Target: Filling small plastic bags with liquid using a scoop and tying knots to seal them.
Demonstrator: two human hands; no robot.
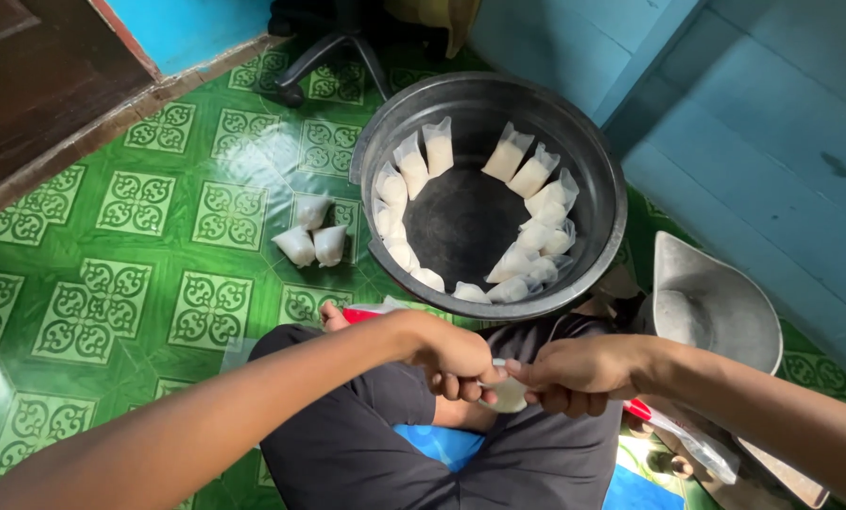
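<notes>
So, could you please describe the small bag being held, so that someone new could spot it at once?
Start at the big dark basin on the green floor, then drop to the sitter's lap. There the left hand and right hand pinch one white bag between them. All other bags lie in the basin or on the floor.

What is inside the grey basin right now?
The basin holds small tied bags of white stuff leaning in a ring around its wall, with a gap at the far side. Its middle is bare. The near rim hides the lowest part of the nearest bags.
</notes>
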